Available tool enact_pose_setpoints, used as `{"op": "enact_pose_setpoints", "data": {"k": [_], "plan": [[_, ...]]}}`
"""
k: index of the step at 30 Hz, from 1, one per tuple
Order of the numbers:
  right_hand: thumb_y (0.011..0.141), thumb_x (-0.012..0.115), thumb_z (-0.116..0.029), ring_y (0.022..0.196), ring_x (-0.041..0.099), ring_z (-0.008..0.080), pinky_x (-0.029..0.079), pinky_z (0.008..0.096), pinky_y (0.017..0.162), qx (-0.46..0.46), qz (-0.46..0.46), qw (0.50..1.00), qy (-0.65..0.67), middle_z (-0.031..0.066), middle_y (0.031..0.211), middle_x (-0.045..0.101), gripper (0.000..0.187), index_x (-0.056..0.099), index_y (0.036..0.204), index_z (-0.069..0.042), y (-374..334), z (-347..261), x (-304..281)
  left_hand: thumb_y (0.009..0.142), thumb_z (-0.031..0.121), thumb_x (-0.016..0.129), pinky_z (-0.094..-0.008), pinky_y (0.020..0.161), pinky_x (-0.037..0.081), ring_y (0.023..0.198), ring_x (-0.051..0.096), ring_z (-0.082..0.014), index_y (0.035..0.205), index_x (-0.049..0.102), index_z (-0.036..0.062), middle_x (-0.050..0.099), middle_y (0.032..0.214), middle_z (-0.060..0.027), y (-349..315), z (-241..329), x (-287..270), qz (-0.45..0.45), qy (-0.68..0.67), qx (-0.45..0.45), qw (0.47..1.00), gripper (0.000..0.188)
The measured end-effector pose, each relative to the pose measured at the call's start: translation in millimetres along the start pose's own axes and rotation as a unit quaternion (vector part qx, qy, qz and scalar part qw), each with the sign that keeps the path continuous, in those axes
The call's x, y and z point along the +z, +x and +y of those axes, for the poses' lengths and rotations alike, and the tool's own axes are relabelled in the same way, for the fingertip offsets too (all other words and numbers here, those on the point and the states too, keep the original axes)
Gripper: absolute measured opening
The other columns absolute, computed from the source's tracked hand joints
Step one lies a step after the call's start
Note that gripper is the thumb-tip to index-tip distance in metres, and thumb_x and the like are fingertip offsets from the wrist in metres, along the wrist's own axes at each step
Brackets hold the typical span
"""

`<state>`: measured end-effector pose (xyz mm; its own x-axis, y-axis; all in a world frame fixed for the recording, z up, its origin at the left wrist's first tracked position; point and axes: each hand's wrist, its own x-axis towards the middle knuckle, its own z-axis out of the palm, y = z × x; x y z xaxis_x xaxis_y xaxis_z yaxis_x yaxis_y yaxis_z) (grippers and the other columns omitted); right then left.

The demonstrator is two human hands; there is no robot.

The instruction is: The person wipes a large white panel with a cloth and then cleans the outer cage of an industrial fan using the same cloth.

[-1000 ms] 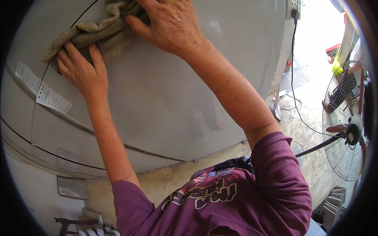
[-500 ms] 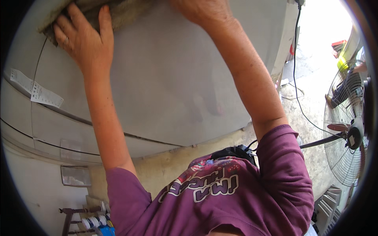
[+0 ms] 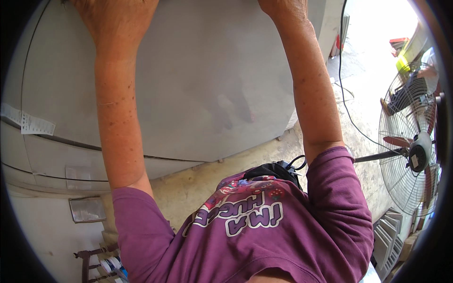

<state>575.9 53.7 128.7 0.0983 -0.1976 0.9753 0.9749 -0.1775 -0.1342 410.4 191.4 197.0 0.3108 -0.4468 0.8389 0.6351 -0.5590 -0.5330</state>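
Note:
At the top edge, the back of my left hand [image 3: 115, 19] shows over a large smooth grey panel [image 3: 188, 70], its fingers cut off by the picture's rim. Farther right, only the wrist end of my right hand [image 3: 285, 8] is visible above the same panel, with its fingers out of view too. Whatever either hand touches or holds cannot be seen now. Both arms stretch forward, roughly parallel. White printed paper slips [image 3: 37, 123] lie against the panel's left lower seam.
A standing fan [image 3: 417, 155] with a wire cage is at the right, and a black cable [image 3: 347, 85] hangs near it. Behind the fan is part of another person [image 3: 410, 89]. Stacked grey frames [image 3: 389, 231] lean at lower right. A dark wooden rack [image 3: 87, 257] stands at lower left.
The brown fuzzy cloth under my left hand has gone out of view. My left hand has moved up toward the top edge and my right hand rightward; the whole view has shifted slightly.

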Motion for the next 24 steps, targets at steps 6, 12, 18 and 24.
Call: {"op": "enact_pose_setpoints", "data": {"k": [6, 12, 18, 24], "plan": [[0.090, 0.059, -0.031, 0.135, 0.033, 0.0374, 0.025, 0.0449, 0.111, 0.028, -0.035, 0.998, -0.051, 0.0218, 0.147, 0.035, 0.059, 0.042, 0.140, -0.005, -19.7, 33.1, -23.5, 0.084, 0.026, 0.066, -0.0519, 0.111, 0.026, 0.131, 0.033, -0.0435, 0.141, 0.040, 0.0018, 0.041, 0.139, -0.0268, 4.8, 40.6, 26.0, 0.018, -0.048, 0.019, 0.999, 0.067], [0.089, 0.061, -0.026, 0.136, 0.032, 0.0388, 0.025, 0.0458, 0.111, 0.080, -0.062, 0.994, -0.036, 0.0232, 0.148, 0.033, 0.061, 0.040, 0.141, -0.005, -41.1, 38.6, -36.8, 0.082, 0.026, 0.066, -0.0552, 0.111, 0.024, 0.133, 0.029, -0.0441, 0.142, 0.039, 0.0025, 0.036, 0.143, -0.0263, -1.1, 63.8, 4.0, -0.040, -0.072, 0.044, 0.996, 0.070], [0.087, 0.061, -0.020, 0.137, 0.029, 0.0401, 0.025, 0.0463, 0.112, 0.113, -0.088, 0.989, -0.022, 0.0233, 0.149, 0.031, 0.062, 0.039, 0.142, -0.004, -63.4, 30.4, -42.1, 0.078, 0.028, 0.069, -0.0584, 0.111, 0.022, 0.136, 0.026, -0.0440, 0.143, 0.038, 0.0036, 0.031, 0.146, -0.0256, -31.7, 74.8, -11.6, -0.075, -0.148, 0.047, 0.985, 0.076], [0.081, 0.060, -0.013, 0.139, 0.026, 0.0408, 0.021, 0.0480, 0.113, 0.100, -0.117, 0.988, -0.001, 0.0246, 0.150, 0.029, 0.066, 0.037, 0.142, -0.002, -80.4, 9.6, -38.8, 0.075, 0.028, 0.071, -0.0595, 0.110, 0.022, 0.135, 0.026, -0.0460, 0.142, 0.040, 0.0041, 0.031, 0.145, -0.0265, -58.9, 70.7, -30.7, -0.169, -0.177, 0.007, 0.970, 0.077]]}}
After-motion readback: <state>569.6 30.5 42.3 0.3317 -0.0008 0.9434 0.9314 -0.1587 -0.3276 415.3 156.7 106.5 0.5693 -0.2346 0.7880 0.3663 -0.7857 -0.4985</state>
